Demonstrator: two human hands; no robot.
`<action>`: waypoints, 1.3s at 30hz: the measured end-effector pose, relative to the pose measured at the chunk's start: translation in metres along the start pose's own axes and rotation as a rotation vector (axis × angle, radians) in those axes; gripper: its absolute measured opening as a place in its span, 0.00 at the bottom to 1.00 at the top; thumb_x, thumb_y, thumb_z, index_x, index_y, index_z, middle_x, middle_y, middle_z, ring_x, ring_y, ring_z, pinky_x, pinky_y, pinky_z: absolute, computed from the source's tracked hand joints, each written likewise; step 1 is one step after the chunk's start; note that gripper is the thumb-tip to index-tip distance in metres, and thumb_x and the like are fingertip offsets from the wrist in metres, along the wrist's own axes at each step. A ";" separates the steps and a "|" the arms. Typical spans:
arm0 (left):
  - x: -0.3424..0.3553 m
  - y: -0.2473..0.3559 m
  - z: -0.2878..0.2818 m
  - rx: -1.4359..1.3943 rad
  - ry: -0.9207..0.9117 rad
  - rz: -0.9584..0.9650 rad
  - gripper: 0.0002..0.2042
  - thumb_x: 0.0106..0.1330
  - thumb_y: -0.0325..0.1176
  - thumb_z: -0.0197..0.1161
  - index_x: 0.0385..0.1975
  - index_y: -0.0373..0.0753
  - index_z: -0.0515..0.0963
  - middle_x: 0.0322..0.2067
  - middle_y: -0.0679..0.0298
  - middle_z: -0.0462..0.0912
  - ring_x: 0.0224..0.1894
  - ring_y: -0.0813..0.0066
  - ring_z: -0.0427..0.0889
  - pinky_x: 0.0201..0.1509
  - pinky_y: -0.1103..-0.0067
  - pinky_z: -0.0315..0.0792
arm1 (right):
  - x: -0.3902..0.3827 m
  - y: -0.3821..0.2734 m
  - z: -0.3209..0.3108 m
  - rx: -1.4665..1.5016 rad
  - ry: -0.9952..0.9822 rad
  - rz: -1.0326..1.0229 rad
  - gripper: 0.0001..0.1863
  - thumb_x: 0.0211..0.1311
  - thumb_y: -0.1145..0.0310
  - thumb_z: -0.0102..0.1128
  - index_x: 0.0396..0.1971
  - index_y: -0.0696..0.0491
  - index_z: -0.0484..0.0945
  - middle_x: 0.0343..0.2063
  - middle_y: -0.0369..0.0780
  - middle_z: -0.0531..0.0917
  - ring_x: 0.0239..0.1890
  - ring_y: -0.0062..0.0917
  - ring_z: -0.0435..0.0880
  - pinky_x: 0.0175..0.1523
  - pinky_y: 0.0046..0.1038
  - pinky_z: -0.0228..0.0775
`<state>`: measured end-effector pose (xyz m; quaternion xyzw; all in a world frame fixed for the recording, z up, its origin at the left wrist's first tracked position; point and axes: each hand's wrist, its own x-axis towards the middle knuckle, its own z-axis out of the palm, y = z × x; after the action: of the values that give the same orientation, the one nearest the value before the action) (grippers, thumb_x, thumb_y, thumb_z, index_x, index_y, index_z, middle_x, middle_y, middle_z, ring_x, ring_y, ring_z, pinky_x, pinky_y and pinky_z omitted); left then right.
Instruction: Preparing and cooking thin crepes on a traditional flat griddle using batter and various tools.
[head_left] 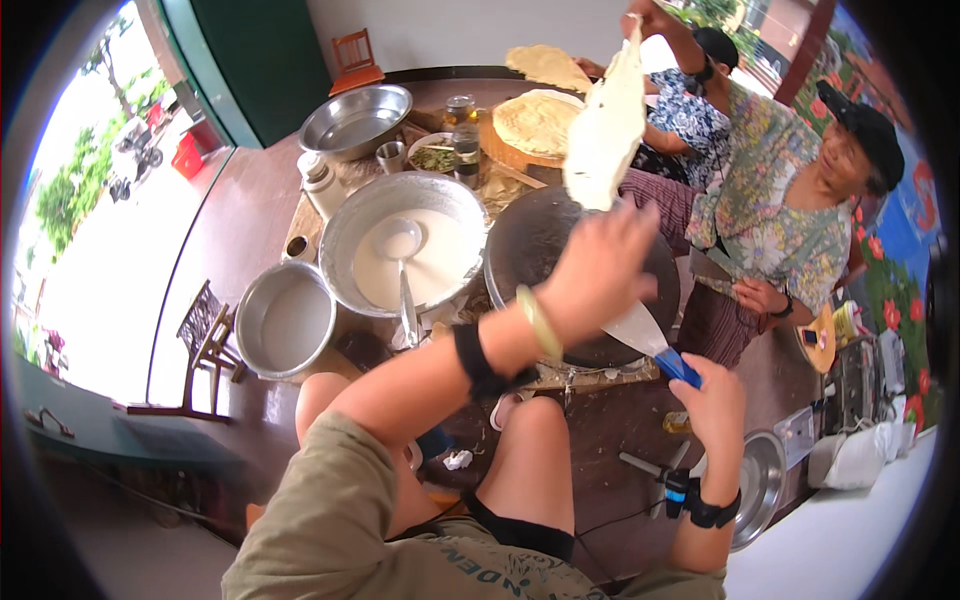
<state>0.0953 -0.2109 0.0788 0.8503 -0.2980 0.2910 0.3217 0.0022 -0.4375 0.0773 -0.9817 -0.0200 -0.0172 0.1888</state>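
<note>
My right hand [716, 402] is closed around the blue handle of a scraper [642, 328], its flat metal blade over the right rim of a dark round pan [525, 235]. My left hand [605, 265] reaches across above the pan, fingers blurred but seemingly apart, with nothing visible in them. Just beyond it hangs a thin pale flatbread [605, 130], held up at its top by a co-worker's raised hand [655, 18]. The flatbread's lower end is close to my left hand; whether they touch I cannot tell.
Left of the pan, a large metal basin [345, 275] holds white batter and a ladle [402, 265]. Another basin [285, 318] stands nearer left. Flatbreads [538, 122] are stacked on a round board behind. The seated co-worker's other hand [762, 297] holds a scraper [708, 268].
</note>
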 end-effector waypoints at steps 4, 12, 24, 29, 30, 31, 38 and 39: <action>-0.091 0.034 -0.006 -0.288 -0.373 -0.179 0.28 0.56 0.38 0.64 0.55 0.34 0.67 0.57 0.42 0.65 0.55 0.48 0.68 0.59 0.63 0.63 | 0.006 0.006 0.001 0.131 -0.033 0.098 0.19 0.45 0.66 0.65 0.40 0.53 0.79 0.29 0.47 0.83 0.33 0.38 0.82 0.40 0.33 0.71; -0.131 0.014 0.030 -0.836 0.226 -0.852 0.21 0.57 0.26 0.61 0.53 0.38 0.69 0.51 0.59 0.69 0.47 0.68 0.71 0.51 0.77 0.67 | 0.104 -0.089 -0.014 0.138 -0.203 -0.245 0.18 0.44 0.73 0.64 0.41 0.56 0.79 0.27 0.42 0.81 0.30 0.24 0.79 0.38 0.25 0.69; -0.135 -0.064 -0.002 -0.975 0.717 -0.885 0.18 0.57 0.22 0.58 0.50 0.39 0.69 0.51 0.63 0.66 0.46 0.76 0.67 0.50 0.80 0.64 | 0.245 -0.221 0.043 -0.303 -0.406 -0.179 0.18 0.45 0.70 0.65 0.41 0.57 0.80 0.29 0.42 0.83 0.30 0.26 0.82 0.38 0.26 0.71; -0.138 -0.082 0.002 -1.034 0.714 -0.962 0.18 0.57 0.22 0.58 0.50 0.39 0.70 0.52 0.63 0.66 0.45 0.77 0.68 0.50 0.80 0.64 | 0.264 -0.256 0.041 -0.507 -0.400 -0.205 0.17 0.44 0.68 0.65 0.37 0.56 0.82 0.30 0.44 0.84 0.32 0.30 0.83 0.40 0.28 0.72; -0.137 -0.081 0.002 -1.034 0.730 -0.956 0.19 0.57 0.22 0.58 0.50 0.39 0.70 0.52 0.62 0.66 0.45 0.77 0.68 0.50 0.80 0.64 | 0.268 -0.257 0.042 -0.438 -0.415 -0.203 0.16 0.44 0.68 0.65 0.36 0.56 0.82 0.26 0.43 0.83 0.29 0.29 0.83 0.37 0.27 0.73; -0.137 -0.081 0.001 -1.032 0.747 -0.950 0.19 0.57 0.22 0.58 0.50 0.39 0.70 0.52 0.62 0.66 0.45 0.77 0.68 0.50 0.80 0.64 | 0.271 -0.259 0.044 -0.443 -0.417 -0.198 0.16 0.44 0.68 0.65 0.36 0.56 0.82 0.26 0.43 0.83 0.29 0.29 0.83 0.37 0.27 0.73; -0.137 -0.087 0.003 -1.016 0.768 -0.957 0.17 0.57 0.23 0.58 0.48 0.37 0.69 0.51 0.56 0.66 0.47 0.68 0.68 0.51 0.77 0.65 | 0.269 -0.287 0.059 -0.558 -0.441 -0.217 0.14 0.42 0.67 0.65 0.33 0.54 0.84 0.19 0.42 0.81 0.22 0.26 0.81 0.31 0.25 0.72; -0.137 -0.088 0.004 -1.004 0.774 -0.956 0.18 0.57 0.22 0.58 0.48 0.38 0.70 0.51 0.58 0.66 0.46 0.72 0.68 0.50 0.78 0.64 | 0.268 -0.292 0.063 -0.596 -0.468 -0.227 0.14 0.42 0.66 0.65 0.32 0.53 0.84 0.19 0.42 0.81 0.22 0.27 0.81 0.32 0.26 0.72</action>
<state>0.0679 -0.1157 -0.0510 0.4779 0.1366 0.2271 0.8375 0.2581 -0.1340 0.1380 -0.9624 -0.1650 0.1811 -0.1171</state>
